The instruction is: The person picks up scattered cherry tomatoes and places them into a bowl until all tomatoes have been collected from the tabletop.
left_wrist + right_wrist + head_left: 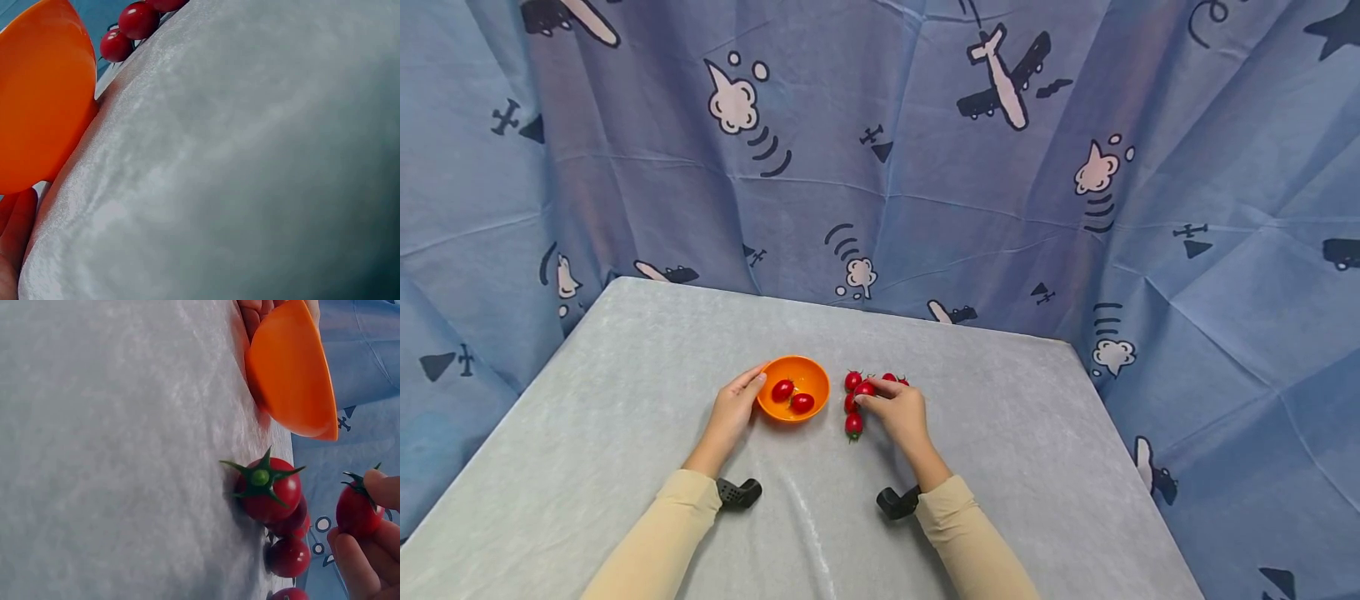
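Note:
An orange bowl [793, 414] stands on the table with two red cherry tomatoes [802, 403] inside. My left hand [732, 412] holds the bowl at its left rim, thumb on the edge and fingers along the outside. Between thumb and fingertips, my right hand [901, 414] pinches a cherry tomato [359, 511] with green sepals; the right wrist view shows it lifted off the table. Below and around that hand lie several more cherry tomatoes [853, 425], just right of the bowl. Some of them are partly hidden by the right hand in the head view.
A pale grey cloth covers the table [647, 358]. Behind it and to both sides hangs a blue curtain [820, 150] with printed planes and clouds. Each wrist wears a black device [897, 503].

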Motion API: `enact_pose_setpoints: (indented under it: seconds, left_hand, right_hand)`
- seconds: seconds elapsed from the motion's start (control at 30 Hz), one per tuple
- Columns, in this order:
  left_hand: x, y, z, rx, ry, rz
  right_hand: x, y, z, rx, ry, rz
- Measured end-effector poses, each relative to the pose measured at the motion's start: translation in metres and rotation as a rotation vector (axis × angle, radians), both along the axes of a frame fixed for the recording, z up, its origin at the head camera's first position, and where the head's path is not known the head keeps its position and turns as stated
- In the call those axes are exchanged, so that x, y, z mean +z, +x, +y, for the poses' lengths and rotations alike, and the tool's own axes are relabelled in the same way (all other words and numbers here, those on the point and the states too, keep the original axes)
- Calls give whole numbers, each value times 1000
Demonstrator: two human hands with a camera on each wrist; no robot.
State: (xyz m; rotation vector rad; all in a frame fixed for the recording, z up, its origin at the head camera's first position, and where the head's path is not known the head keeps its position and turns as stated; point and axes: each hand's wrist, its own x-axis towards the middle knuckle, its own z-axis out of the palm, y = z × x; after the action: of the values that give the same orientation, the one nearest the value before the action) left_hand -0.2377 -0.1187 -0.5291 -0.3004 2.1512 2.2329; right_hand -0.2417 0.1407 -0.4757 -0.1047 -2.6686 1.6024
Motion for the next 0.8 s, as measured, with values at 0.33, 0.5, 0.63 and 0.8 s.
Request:
enact_pose_setpoints:
  seconds: [0.33,0.5,0.63,0.8]
  left_hand:
    - [1,0,-1,4,11,11]
    - [2,0,-2,-5,15,-3]
    - [1,1,-1,1,13,8]
    - [3,2,0,-1,24,16]
  right_hand:
    - [6,-2,-10,13,8,19]
    - [10,-2,-16,22,4,13]
    - [12,-2,-20,35,5,15]
    - [13,-2,-23,52,1,17]
